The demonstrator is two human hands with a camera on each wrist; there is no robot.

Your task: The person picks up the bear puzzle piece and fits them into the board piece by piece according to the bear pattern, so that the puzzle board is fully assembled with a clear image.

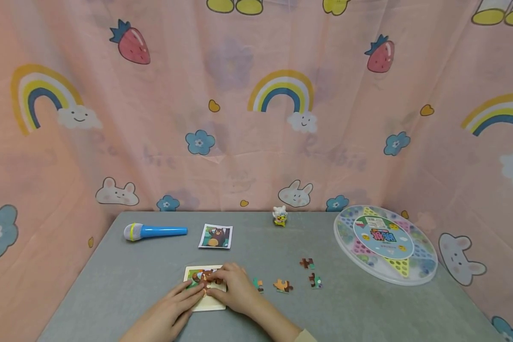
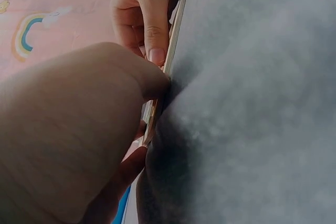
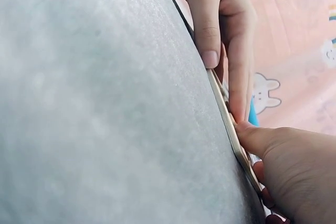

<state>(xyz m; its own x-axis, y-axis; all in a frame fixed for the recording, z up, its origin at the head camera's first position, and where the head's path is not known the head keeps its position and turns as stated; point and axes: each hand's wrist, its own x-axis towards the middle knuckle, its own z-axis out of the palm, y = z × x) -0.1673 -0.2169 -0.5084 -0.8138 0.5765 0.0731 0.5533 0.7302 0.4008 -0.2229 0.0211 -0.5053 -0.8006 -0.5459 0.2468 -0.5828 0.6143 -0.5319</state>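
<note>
A small wooden puzzle board [image 1: 209,306] with a pale frame and a brown bear picture lies flat at the table's front. My left hand [image 1: 167,308] rests on its left part, the fingers nearly straight and the tips pressing the bear picture. From the right, my right hand [image 1: 239,289] reaches over the board. Its thumb and bent index finger hold a brown puzzle piece [image 1: 218,281] at the board's surface, mostly covered by the hand. Both wrist views show the board edge-on, with the left hand [image 3: 220,24] and the right hand [image 2: 144,9] meeting over it.
Loose puzzle pieces [image 1: 283,285] lie right of the board, several in all. Behind it are a bear picture card [image 1: 215,236] and a blue toy microphone [image 1: 162,231]. A small figurine [image 1: 280,216] stands at the back; a round game board [image 1: 384,244] lies right.
</note>
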